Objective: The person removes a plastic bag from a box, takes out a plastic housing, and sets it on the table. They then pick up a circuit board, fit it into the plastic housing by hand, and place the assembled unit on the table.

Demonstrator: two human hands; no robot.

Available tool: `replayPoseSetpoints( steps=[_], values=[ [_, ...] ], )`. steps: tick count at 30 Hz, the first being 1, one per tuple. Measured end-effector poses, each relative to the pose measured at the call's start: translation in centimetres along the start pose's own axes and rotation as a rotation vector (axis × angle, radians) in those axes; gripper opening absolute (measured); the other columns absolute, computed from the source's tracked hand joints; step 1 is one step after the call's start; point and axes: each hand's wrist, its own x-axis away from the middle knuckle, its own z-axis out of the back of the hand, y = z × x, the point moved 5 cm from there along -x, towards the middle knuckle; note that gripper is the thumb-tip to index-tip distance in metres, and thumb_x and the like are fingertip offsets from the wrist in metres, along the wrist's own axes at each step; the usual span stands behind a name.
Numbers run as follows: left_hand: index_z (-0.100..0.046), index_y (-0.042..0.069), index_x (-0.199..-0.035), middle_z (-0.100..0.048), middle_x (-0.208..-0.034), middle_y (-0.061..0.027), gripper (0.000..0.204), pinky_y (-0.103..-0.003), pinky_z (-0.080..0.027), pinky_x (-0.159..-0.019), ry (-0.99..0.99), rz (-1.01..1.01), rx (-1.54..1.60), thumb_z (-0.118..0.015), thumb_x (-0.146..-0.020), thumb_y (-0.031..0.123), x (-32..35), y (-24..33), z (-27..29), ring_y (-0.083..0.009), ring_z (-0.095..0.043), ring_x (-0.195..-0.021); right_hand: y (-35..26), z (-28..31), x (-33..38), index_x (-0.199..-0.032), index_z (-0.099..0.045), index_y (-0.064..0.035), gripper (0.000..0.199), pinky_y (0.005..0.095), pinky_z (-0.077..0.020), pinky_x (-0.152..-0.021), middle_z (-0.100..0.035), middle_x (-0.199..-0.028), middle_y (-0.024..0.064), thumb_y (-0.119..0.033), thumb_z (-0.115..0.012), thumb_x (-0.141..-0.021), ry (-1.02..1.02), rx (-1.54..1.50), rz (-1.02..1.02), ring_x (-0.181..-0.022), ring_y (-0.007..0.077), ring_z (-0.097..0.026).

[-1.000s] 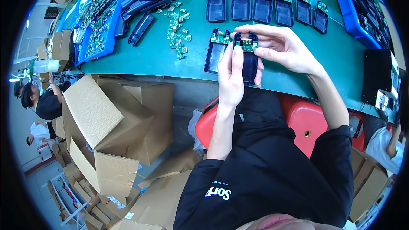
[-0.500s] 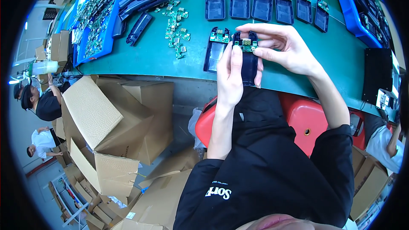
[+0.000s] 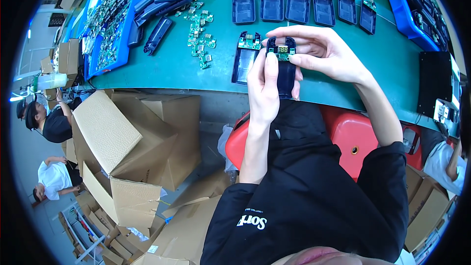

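My left hand [image 3: 264, 88] is closed round a dark plastic casing [image 3: 286, 81], held upright just above the near edge of the table. A small green circuit board [image 3: 283, 56] with a digit display sits in the casing's top end. The left thumb presses at the board's left side. My right hand [image 3: 326, 54] is closed on the casing's top end, its thumb at the board's right edge and its fingers curled behind. Just left of my hands lies another open casing [image 3: 244, 64] with a board in its top, partly covered by my left hand.
A row of similar casings [image 3: 271, 7] with boards lies at the back of the green table [image 3: 162, 73]. Loose circuit boards [image 3: 201, 44] and closed dark casings [image 3: 167, 2] are to the left, by a blue bin [image 3: 122, 51] of boards. Another blue bin [image 3: 409, 24] stands right. Cardboard boxes [image 3: 147, 137] stand below.
My hands keep almost the same grip on the casing and board. The view has shifted slightly, so the table things appear a little further left. A person in white at far left has moved.
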Motion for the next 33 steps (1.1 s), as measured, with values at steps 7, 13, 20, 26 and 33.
replayPoseSetpoints(
  steps=[7,13,20,26,33],
  values=[
    [-0.051,-0.002,-0.114,-0.062,-0.073,-0.0084,0.038,-0.023,-0.046,-0.046,-0.05,-0.01,0.012,-0.034,-0.109,0.031,-0.1,0.1,-0.3,-0.0121,-0.057,-0.05,0.5,0.3,-0.2,-0.134,-0.058,-0.0029,0.043,0.0235,-0.0541,-0.074,-0.07,-0.107,0.0064,-0.003,-0.062,-0.091,0.047,0.01,-0.015,-0.076,0.0083,-0.067],
    [-0.051,-0.002,-0.116,-0.062,-0.073,-0.0085,0.035,-0.023,-0.045,-0.046,-0.013,0.029,-0.092,-0.035,-0.109,0.029,-0.2,0.0,-0.5,-0.0118,-0.057,-0.05,1.2,0.7,-0.4,-0.13,-0.062,-0.0028,0.037,0.0238,-0.0549,-0.074,-0.07,-0.107,0.0078,-0.008,-0.064,-0.093,0.128,0.116,0.001,-0.08,0.0074,-0.067],
    [-0.051,-0.002,-0.113,-0.062,-0.072,-0.0094,0.037,-0.023,-0.046,-0.045,-0.009,0.039,-0.01,-0.034,-0.109,0.031,-0.2,0.0,-0.3,-0.0128,-0.057,-0.05,1.0,0.7,-0.6,-0.137,-0.056,-0.0022,0.046,0.0238,-0.0537,-0.075,-0.07,-0.1,0.0059,-0.004,-0.062,-0.092,0.019,-0.017,0.018,-0.076,0.0075,-0.066],
    [-0.052,-0.002,-0.106,-0.063,-0.073,-0.0105,0.042,-0.025,-0.048,-0.045,-0.025,0.046,0.065,-0.031,-0.109,0.034,-0.1,-0.4,0.3,-0.0143,-0.058,-0.049,1.2,0.4,-0.4,-0.142,-0.051,-0.0017,0.053,0.0243,-0.0532,-0.074,-0.068,-0.098,0.0053,-0.001,-0.062,-0.09,-0.039,-0.033,0.078,-0.072,0.0091,-0.066],
    [-0.052,-0.002,-0.107,-0.063,-0.075,-0.0106,0.042,-0.025,-0.049,-0.047,-0.038,0.076,0.044,-0.031,-0.11,0.034,-0.4,-0.2,0.2,-0.0137,-0.059,-0.051,1.3,0.8,-0.4,-0.14,-0.053,-0.0022,0.051,0.0244,-0.0532,-0.072,-0.065,-0.108,0.0058,-0.001,-0.062,-0.09,-0.014,-0.011,0.052,-0.069,0.0089,-0.066]
  ],
)
